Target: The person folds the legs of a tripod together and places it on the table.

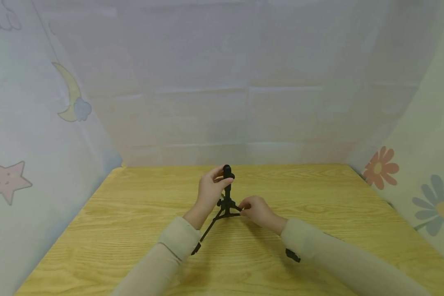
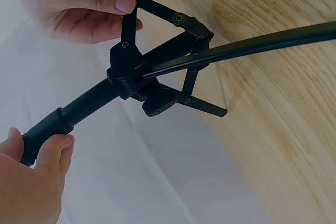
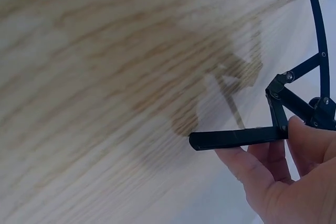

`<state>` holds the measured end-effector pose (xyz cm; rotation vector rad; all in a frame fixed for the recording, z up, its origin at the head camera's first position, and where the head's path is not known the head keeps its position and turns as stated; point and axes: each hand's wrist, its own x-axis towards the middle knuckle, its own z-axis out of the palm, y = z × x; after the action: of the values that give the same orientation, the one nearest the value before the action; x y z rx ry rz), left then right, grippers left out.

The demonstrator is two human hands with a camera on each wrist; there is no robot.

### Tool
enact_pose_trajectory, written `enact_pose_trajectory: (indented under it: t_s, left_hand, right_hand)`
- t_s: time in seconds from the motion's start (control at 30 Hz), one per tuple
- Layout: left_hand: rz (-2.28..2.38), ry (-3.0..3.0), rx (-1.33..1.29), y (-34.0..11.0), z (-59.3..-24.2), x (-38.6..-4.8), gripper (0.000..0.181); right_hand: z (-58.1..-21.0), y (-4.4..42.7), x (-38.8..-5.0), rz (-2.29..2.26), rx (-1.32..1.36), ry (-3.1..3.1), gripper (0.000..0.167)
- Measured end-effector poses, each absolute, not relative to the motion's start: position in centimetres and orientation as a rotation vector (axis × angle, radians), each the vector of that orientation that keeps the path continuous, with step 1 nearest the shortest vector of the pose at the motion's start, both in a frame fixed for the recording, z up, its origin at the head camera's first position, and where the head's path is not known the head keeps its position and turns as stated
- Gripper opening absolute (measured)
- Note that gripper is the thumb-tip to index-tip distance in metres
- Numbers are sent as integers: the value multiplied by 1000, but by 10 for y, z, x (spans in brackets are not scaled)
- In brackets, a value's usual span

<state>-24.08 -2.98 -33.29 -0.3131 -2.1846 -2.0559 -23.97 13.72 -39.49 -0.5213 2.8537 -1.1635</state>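
Both arms angle in from the near side, left grip point(image 1: 209, 191) up high holding the black tripod's point(image 1: 227, 204) tube mid-desk point(image 1: 133, 205), right grip point(image 1: 258, 210) (sitting lower) pinching one leg point(image 3: 231, 139).

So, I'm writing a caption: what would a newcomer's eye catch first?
The black tripod probably comes first, low centre over the table; the left hand grips its post and the right hand pinches one leg. In the head view, the moon and star at far left and flowers at far right come next.
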Motion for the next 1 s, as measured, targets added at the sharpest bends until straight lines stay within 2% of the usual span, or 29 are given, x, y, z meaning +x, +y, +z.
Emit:
enact_pose_trajectory:
  t_s: [0.23, 0.63, 1.0]
  left_hand:
    - [-2056, -2163, -285, -28, -335, -240, 45]
    - [-2086, -2158, -235, -26, -332, -238, 38]
    - [-2075, -2185, -219, -27, -327, -237, 40]
  right_hand:
    - [-396, 134, -239, -1112, -638, 2875, 8]
    - [-397, 129, -229, -1109, -541, 2901, 7]
    - [-395, 131, -232, -1150, -653, 2908, 6]
